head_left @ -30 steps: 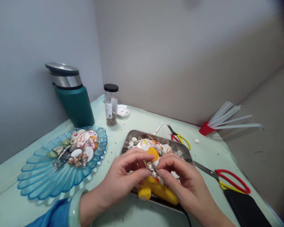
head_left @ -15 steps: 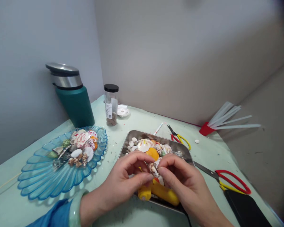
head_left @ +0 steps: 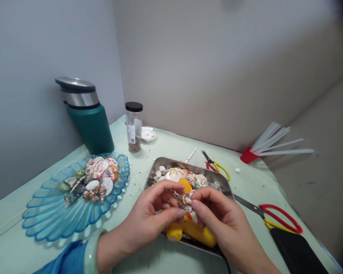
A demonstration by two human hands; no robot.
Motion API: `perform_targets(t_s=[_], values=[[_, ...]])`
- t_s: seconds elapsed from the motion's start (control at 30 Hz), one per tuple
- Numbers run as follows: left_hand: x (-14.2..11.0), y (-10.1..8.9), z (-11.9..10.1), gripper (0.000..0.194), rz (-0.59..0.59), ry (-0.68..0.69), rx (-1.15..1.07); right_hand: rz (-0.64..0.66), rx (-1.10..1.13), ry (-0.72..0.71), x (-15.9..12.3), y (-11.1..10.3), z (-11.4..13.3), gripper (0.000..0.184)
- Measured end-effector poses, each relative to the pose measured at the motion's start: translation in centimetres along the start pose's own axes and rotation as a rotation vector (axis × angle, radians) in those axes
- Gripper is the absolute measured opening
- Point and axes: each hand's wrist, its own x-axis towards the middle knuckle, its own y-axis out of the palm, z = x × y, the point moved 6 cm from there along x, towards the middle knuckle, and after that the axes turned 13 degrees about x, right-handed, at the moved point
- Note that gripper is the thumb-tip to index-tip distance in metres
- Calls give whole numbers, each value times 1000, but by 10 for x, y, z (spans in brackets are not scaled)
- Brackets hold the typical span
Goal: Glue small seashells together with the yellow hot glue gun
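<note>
Both my hands meet over a metal tray [head_left: 157,167] full of mixed seashells. My left hand [head_left: 148,217] and my right hand [head_left: 220,220] pinch a small brown-and-white spotted shell [head_left: 185,200] between their fingertips, just above the tray's near half. A yellow glue gun [head_left: 193,233] lies across the tray's front edge under my hands. A blue sleeve and a pale bangle show on my left wrist.
A blue scalloped glass dish [head_left: 45,217] with shells lies at left. Behind it stand a teal flask [head_left: 87,116] and a clear jar [head_left: 133,126] with a black cap. Small snips [head_left: 217,165], large red-and-yellow scissors [head_left: 271,219], a black object [head_left: 297,253] and glue sticks [head_left: 274,144] are at right.
My fingers have shifted slightly around the spotted shell, which has turned a little between them. Nothing else has moved.
</note>
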Motion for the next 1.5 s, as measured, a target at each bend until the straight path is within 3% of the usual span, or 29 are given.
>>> perform_targets(t_s=[0.3, 0.53, 0.73, 0.9, 1.2, 1.33, 1.5], values=[[-1, 1, -4, 39, -48, 122, 100, -80, 296, 160, -2, 3, -12, 23], [0, 1, -9, 33, -64, 175, 135, -67, 319, 166, -5, 9, -8, 25], [1, 9, -4, 33, -6, 29, -126, -45, 211, 60, -5, 7, 5, 28], [2, 15, 4, 35, 39, -36, -322, -133, 27, -129, -6, -3, 17, 15], [1, 20, 11, 41, 173, -55, -339, -50, -176, -219, -5, 2, 22, 8], [1, 20, 11, 29, 137, -26, -324, -35, -173, -223, -5, 3, 20, 11], [0, 17, 12, 29, 76, -55, -215, -52, -180, -191, -7, 2, 13, 9]])
